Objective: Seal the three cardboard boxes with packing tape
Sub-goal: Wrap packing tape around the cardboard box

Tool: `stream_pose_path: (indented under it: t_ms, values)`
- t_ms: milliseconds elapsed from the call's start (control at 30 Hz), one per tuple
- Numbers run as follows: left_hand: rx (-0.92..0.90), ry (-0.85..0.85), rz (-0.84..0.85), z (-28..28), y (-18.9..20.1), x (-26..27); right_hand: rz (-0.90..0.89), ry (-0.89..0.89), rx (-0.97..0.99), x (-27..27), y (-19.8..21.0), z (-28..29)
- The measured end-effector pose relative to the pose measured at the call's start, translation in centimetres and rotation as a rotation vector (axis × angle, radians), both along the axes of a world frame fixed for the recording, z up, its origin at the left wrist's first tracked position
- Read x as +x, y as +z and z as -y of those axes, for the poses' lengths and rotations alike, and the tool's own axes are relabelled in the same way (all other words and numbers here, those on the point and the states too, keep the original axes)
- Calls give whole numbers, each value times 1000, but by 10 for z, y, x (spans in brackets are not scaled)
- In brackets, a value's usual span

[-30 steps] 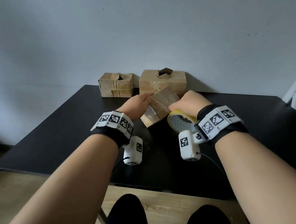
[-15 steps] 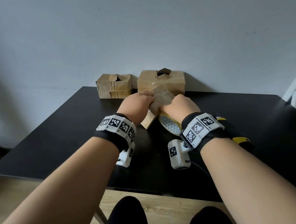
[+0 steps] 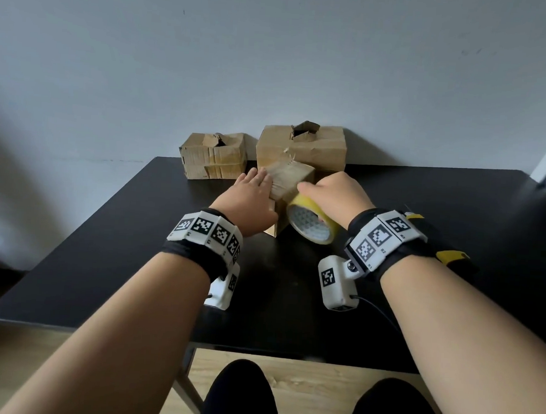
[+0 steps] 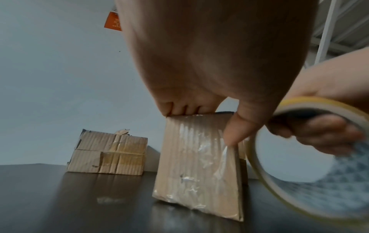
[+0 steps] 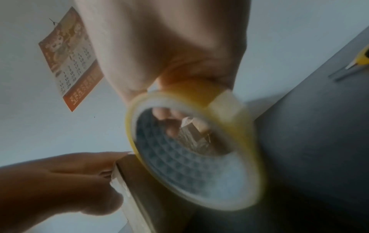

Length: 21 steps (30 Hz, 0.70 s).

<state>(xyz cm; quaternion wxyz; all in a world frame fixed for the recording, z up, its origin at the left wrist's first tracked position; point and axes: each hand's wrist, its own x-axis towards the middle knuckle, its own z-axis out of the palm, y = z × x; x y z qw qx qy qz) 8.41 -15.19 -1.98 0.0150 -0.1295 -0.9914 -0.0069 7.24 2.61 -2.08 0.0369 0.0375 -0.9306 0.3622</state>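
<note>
1. Tape roll, yellow-edged point(image 3: 312, 220), has swung down beside the small brown cardboard box point(image 3: 290, 182); my right hand point(image 3: 336, 196) hooks its core.
2. My left hand point(image 3: 249, 199) has flattened, fingers straight, thumb pressing the box's taped near face.
3. Likely smoothing; two boxes beyond await.

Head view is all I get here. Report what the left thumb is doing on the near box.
Observer: The left wrist view shows the left hand with its thumb pressing the side face of the near box, its fingers lying over the top edge.
Operator: Describe that face.
Observer: Glossy, wrinkled clear tape already covers it.
Operator: Now give me the right hand's grip.
Observer: The right hand has its fingers passed through the core of the tape roll.
</note>
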Motion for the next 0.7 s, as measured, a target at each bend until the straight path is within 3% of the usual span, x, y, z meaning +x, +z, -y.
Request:
stream_pose_path:
  t_ms: [267, 400, 567, 700]
  values:
    - [69, -31, 0, 6, -1, 2, 54, -40, 248, -3, 9, 10]
    - [48, -32, -9, 6, 2, 3, 154, -9, 242, -3, 19, 8]
    - [96, -21, -26, -4, 7, 5, 88, -17, 365, -3, 17, 13]
    - [110, -40, 7, -4, 3, 1, 115, 0, 285, -7, 14, 4]
